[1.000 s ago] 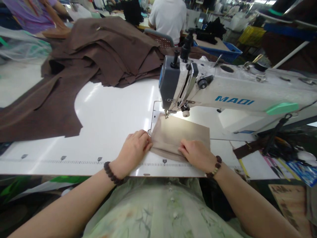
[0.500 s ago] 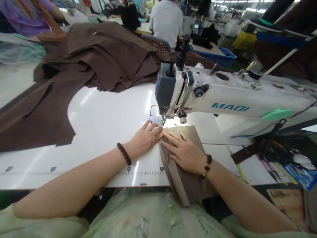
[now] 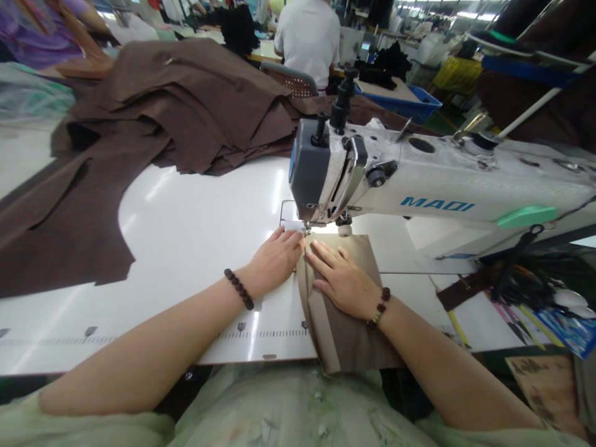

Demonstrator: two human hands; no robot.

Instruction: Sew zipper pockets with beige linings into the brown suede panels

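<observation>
- Cloth (image 3: pixel 356 345): flat on the surface (image 3: pixel 205 230), far end just by the foot (image 3: pixel 307 230), near end at the front edge; best fed without drag.
- Right hand (image 3: pixel 347 282): palm down, fingers spread over the cloth, gripping nothing; light, even pressure should steer without stretching.
- Left hand (image 3: pixel 275 262): fingers close together at the cloth's left side; cannot tell whether they pinch it.
- All fingertips of the 2 hands should clear the foot.

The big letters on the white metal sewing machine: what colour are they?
The big letters are blue, clearest in the head view.
</observation>
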